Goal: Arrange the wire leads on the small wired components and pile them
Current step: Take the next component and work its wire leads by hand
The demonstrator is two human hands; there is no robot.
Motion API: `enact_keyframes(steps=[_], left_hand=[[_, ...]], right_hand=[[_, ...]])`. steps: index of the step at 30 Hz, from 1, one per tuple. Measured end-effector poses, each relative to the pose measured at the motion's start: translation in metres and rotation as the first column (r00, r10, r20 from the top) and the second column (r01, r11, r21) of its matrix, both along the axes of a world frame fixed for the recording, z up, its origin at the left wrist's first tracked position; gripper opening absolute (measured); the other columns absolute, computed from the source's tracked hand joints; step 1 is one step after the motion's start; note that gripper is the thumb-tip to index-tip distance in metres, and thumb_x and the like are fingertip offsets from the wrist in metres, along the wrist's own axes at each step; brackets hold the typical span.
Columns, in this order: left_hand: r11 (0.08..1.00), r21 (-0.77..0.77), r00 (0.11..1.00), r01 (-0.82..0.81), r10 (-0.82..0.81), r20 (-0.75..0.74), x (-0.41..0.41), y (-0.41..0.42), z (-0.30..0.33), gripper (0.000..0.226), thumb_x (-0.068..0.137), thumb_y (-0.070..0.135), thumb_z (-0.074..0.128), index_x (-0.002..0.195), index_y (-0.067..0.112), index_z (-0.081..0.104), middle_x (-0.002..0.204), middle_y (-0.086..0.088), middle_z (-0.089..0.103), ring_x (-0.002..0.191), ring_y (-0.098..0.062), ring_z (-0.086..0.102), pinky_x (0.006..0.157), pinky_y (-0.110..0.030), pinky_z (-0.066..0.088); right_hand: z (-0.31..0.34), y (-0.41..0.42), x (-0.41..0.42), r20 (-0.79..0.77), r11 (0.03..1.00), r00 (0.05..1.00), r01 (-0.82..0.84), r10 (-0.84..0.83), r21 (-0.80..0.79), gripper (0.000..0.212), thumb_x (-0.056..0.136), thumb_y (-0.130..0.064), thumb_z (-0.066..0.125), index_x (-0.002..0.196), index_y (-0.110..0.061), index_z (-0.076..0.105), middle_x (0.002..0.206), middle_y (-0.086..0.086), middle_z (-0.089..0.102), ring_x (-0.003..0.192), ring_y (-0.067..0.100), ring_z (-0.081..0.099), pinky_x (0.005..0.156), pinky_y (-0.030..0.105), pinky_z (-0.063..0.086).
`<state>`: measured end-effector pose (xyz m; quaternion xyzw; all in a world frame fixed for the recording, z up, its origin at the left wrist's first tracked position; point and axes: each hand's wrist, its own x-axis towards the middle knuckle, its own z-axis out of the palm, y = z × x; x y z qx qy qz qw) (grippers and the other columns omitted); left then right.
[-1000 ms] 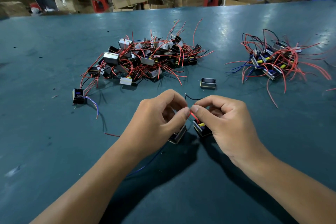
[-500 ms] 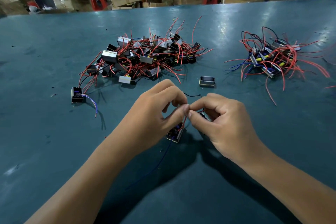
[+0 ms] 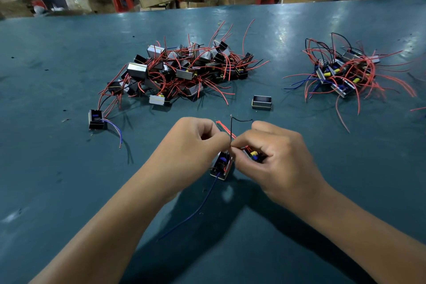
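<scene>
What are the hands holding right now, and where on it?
Right hand pinches the black lead low down; a component sits under its fingers. Left hand's hold cannot be told.

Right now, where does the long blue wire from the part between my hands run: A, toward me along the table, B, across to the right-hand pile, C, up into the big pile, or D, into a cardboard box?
A: the blue wire leaves the bottom of the part between the left hand and right hand and trails toward the person over the table.

Single head view, looking forward-down over green table; hands close below.
</scene>
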<state>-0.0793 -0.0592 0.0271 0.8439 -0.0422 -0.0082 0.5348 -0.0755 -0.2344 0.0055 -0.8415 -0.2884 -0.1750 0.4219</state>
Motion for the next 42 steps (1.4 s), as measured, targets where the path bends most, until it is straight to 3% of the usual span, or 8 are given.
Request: enact_keyframes(steps=[3,6,9,13,22,33,37,42], left_hand=[[0.980,0.106,0.955,0.169,-0.189,0.229,0.001,0.019,0.011,0.004,0.084,0.018,0.064,0.084,0.020,0.068,0.071,0.010,0.061,0.061,-0.011,0.053,0.059,-0.026,0.045],[0.914,0.341,0.825,0.220,-0.361,0.435,0.006,0.034,0.011,0.013,0.087,0.015,0.073,0.099,0.021,0.074,0.097,0.009,0.063,0.082,-0.018,0.060,0.072,-0.025,0.047],[0.881,0.428,0.754,0.201,-0.418,0.507,0.009,0.033,0.010,0.013,0.088,0.022,0.073,0.100,0.021,0.078,0.098,0.006,0.063,0.089,-0.016,0.061,0.080,-0.025,0.047],[0.855,0.500,0.681,0.139,-0.449,0.579,0.010,0.032,0.008,0.011,0.087,0.022,0.076,0.097,0.020,0.079,0.094,0.005,0.063,0.085,-0.015,0.058,0.076,-0.030,0.047],[0.797,0.595,0.613,0.099,-0.520,0.594,0.006,0.033,0.016,0.017,0.096,0.026,0.064,0.094,0.018,0.079,0.094,0.003,0.062,0.079,-0.019,0.051,0.071,-0.030,0.043],[0.782,0.610,0.625,0.130,-0.542,0.562,0.002,0.030,0.017,0.021,0.098,0.025,0.060,0.092,0.015,0.078,0.096,0.001,0.063,0.081,-0.017,0.049,0.070,-0.028,0.042],[0.766,0.618,0.670,0.177,-0.554,0.494,0.001,0.029,0.016,0.018,0.100,0.026,0.060,0.096,0.015,0.073,0.100,0.005,0.056,0.087,-0.016,0.052,0.076,-0.027,0.043],[0.815,0.450,0.776,0.365,-0.534,0.337,-0.003,0.023,0.014,0.012,0.101,0.023,0.054,0.089,0.026,0.054,0.089,0.010,0.051,0.078,-0.008,0.047,0.073,-0.015,0.036]], right_hand=[[0.001,-0.002,0.003,-0.037,0.998,0.999,-0.004,0.006,0.066,0.008,0.084,-0.018,0.071,0.078,-0.015,0.074,0.064,-0.002,0.050,0.059,0.013,0.047,0.054,0.024,0.034],[0.004,-0.006,0.004,-0.062,0.994,0.997,-0.036,0.043,0.101,0.007,0.083,-0.017,0.072,0.077,-0.015,0.075,0.064,-0.005,0.049,0.056,0.008,0.045,0.055,0.016,0.030],[0.004,-0.008,0.003,-0.084,0.988,0.990,-0.099,0.109,0.116,0.006,0.083,-0.018,0.071,0.078,-0.015,0.075,0.062,-0.007,0.044,0.054,0.006,0.040,0.054,0.015,0.026],[0.004,-0.009,0.004,-0.098,0.983,0.983,-0.140,0.152,0.117,0.006,0.082,-0.018,0.071,0.078,-0.016,0.074,0.063,-0.007,0.043,0.054,0.005,0.040,0.055,0.014,0.025],[0.004,-0.009,0.004,-0.126,0.969,0.967,-0.201,0.220,0.143,0.004,0.081,-0.015,0.072,0.078,-0.016,0.075,0.063,-0.012,0.043,0.053,0.004,0.039,0.055,0.013,0.026],[0.005,-0.012,0.003,-0.156,0.955,0.952,-0.232,0.262,0.182,0.004,0.081,-0.016,0.072,0.078,-0.019,0.075,0.065,-0.014,0.047,0.054,0.004,0.040,0.055,0.013,0.027],[0.006,-0.012,0.003,-0.130,0.960,0.958,-0.238,0.257,0.145,0.006,0.082,-0.017,0.072,0.080,-0.012,0.075,0.066,-0.014,0.045,0.054,0.005,0.040,0.054,0.014,0.028],[0.009,-0.012,0.002,-0.067,0.974,0.973,-0.215,0.220,0.078,0.008,0.084,-0.017,0.071,0.081,-0.011,0.075,0.066,-0.010,0.044,0.056,0.007,0.041,0.055,0.017,0.029]])
